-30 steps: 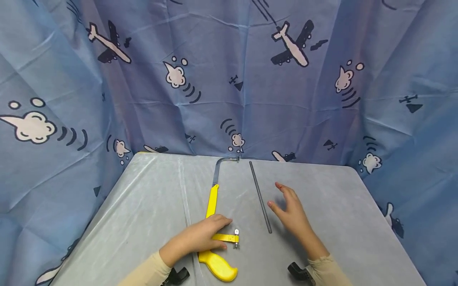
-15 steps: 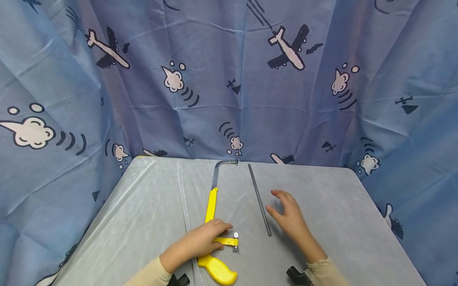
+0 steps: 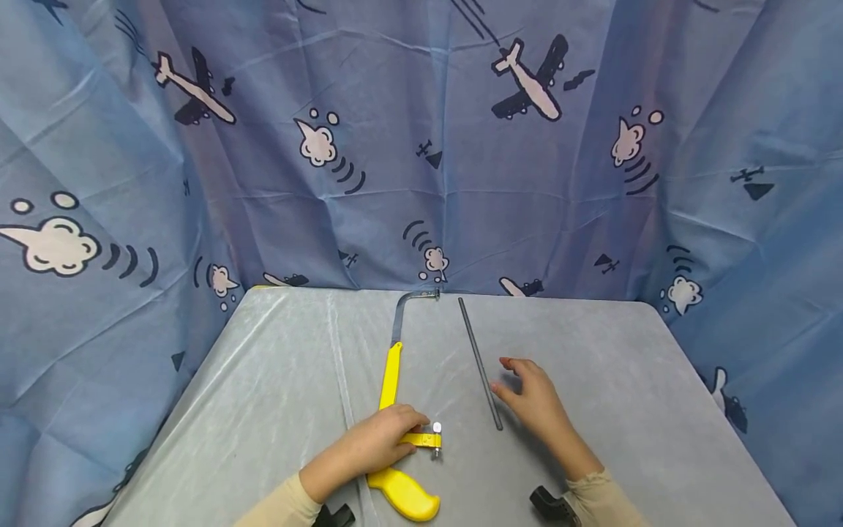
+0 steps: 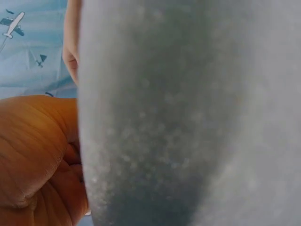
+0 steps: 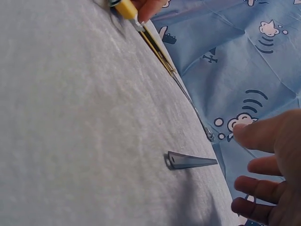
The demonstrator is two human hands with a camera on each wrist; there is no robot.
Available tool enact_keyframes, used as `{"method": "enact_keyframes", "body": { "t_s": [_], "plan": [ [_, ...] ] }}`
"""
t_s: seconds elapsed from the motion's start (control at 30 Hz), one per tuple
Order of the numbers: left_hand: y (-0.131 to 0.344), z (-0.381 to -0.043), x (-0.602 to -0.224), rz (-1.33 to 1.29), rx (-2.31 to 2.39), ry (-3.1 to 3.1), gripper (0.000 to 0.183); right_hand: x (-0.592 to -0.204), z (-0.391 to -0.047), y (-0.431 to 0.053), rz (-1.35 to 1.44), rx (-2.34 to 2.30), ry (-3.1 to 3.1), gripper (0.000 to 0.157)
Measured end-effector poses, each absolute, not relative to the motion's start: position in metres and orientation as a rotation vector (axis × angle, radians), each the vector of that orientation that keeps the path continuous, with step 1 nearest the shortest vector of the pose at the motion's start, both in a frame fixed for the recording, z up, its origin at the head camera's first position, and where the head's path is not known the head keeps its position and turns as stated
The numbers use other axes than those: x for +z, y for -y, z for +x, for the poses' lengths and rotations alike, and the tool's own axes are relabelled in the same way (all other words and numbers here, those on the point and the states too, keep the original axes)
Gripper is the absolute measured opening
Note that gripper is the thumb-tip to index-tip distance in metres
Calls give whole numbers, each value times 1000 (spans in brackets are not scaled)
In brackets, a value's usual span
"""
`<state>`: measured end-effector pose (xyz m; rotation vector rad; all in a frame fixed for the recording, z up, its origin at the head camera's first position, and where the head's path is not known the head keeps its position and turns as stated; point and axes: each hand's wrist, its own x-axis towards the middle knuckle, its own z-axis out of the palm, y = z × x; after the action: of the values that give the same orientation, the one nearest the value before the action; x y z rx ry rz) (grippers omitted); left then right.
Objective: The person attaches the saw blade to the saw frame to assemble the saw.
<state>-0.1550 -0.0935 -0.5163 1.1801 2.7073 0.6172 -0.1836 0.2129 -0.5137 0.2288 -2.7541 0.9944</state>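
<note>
- While your left hand (image 3: pixel 378 439) holds the bright yellow hacksaw frame (image 3: pixel 390 377), its fingers are curled round the frame's near part.
- You see a smooth, curved yellow handle (image 3: pixel 405 494), a silvery metal fitting (image 3: pixel 437 441) on the short yellow arm, and a grey metal front bar (image 3: pixel 398 318) bent at its far end.
- To the frame's right, the slim, flat, dark grey metal strip (image 3: pixel 481 363), holed at its near end, lies on the pale grey, fabric-like, creased surface (image 3: pixel 276 395).
- Just beside that strip, your right hand (image 3: pixel 536 401) is unclasped, fingers spread, holding nothing.
</note>
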Motion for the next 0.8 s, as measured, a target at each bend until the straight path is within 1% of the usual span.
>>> {"method": "enact_keyframes", "body": {
  "t_s": [0.47, 0.67, 0.8],
  "plan": [
    [94, -156, -508, 1115, 700, -2651, 33, -518, -180, -209, 123, 973, 2936, 38],
    [93, -157, -511, 1072, 759, -2620, 33, -519, -177, -206, 111, 839, 2964, 30],
    [93, -156, -514, 1056, 776, -2613, 33, -522, -176, -201, 81, 734, 2968, 29]
  ]
}}
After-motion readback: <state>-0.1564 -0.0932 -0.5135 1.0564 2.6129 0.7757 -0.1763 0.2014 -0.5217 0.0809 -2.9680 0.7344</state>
